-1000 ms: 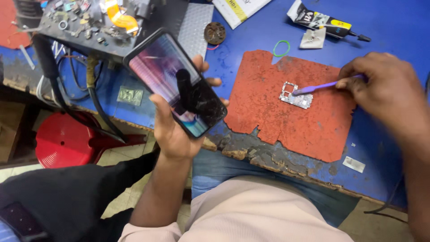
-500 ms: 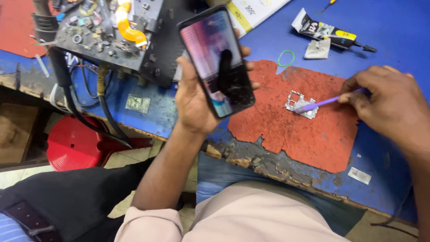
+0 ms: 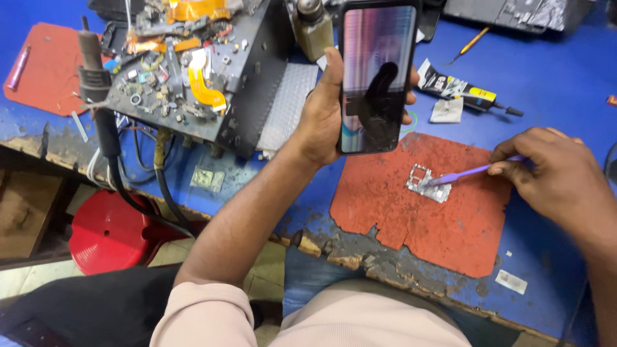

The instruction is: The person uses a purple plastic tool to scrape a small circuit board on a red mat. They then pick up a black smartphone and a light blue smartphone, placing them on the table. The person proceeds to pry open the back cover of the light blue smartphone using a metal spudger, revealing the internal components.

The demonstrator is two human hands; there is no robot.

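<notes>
workbench (image 3: 553, 71) topped in blue, the surface scuffed and stained. front edge (image 3: 360, 260) chipped and crumbling, bare material exposed along most of its length. worn red mat (image 3: 38, 71) at the far left corner of the top. below the bench, a red plastic stool (image 3: 109, 234) stands on a pale tiled floor (image 3: 270, 263). black cables (image 3: 138, 199) hang over the edge towards the stool. brown wooden panel (image 3: 26, 212) at lower left. lighting even, no hard shadows.
</notes>
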